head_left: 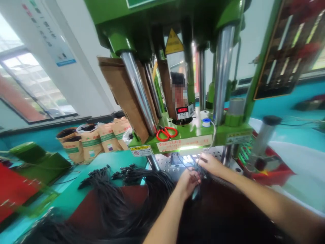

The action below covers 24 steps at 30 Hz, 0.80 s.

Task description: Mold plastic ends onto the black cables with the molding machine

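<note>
In a bright workshop with pale walls, paper sacks (91, 142) lined up low at left and a green press (111, 20) straight ahead, marked with a yellow warning triangle (174, 43). On the ledge (189, 130) of the press, red-handled scissors (166, 134) and, farther right, a blue-and-white spool (206, 122). Leaning aslant beside the left front column, brown cardboard (118, 88). On the teal counter (116, 159) at left, two bundles of black cables (109, 196), side by side, with connector ends toward the far edge. Works with both hands low at the front of the press, near a perforated metal plate (162, 161). Has the left hand (191, 179) half turned, fingers curled in on thin black cables (202, 172) — gathered at the front of the plate, between the two hands. Holds the right hand (207, 163) just beyond, wrist bent, fingers angled toward the same strands — too blurred to tell whether pinching or merely touching.
</note>
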### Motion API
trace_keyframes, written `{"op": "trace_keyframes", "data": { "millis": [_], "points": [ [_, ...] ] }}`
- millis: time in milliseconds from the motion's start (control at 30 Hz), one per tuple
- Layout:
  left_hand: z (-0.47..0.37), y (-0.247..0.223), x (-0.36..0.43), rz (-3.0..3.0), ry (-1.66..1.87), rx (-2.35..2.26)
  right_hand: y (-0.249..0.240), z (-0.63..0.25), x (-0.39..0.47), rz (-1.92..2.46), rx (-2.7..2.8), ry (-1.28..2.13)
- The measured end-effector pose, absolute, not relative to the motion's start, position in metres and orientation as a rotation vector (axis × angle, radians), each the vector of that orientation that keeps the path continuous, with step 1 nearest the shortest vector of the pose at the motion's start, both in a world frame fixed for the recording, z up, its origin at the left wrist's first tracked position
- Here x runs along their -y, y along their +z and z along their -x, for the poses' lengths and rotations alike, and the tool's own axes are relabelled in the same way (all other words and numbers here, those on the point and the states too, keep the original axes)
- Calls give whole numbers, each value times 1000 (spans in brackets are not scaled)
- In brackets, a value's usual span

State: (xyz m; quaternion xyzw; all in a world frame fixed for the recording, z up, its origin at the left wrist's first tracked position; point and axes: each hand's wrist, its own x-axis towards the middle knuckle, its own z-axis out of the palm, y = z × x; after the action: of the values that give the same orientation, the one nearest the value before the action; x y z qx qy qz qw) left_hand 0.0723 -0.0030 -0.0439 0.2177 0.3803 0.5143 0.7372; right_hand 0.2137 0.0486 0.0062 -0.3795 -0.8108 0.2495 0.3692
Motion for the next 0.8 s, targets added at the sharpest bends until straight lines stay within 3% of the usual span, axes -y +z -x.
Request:
{"op": "trace_keyframes", "data": {
  "millis": [167, 300, 433, 533, 700, 800],
  "points": [
    [-70, -44, 6, -510, 1103, -809, 10, -331, 63, 1168, 1984, 305],
    [-70, -50, 4, -498, 1059, -776, -33, -457, 140, 1677, 1640, 37],
    [-72, -49, 3, -483, 996, -738, -63, -523, 183, 1897, 1744, -120],
    [-71, -44, 3, -466, 958, -716, -32, -484, 174, 1831, 1752, -35],
    [-68, -35, 5, -411, 950, -620, 32, -329, 85, 1476, 2060, 726],
    [-67, -35, 6, -403, 982, -552, 33, -254, 10, 1378, 2155, 546]
  ]
}}
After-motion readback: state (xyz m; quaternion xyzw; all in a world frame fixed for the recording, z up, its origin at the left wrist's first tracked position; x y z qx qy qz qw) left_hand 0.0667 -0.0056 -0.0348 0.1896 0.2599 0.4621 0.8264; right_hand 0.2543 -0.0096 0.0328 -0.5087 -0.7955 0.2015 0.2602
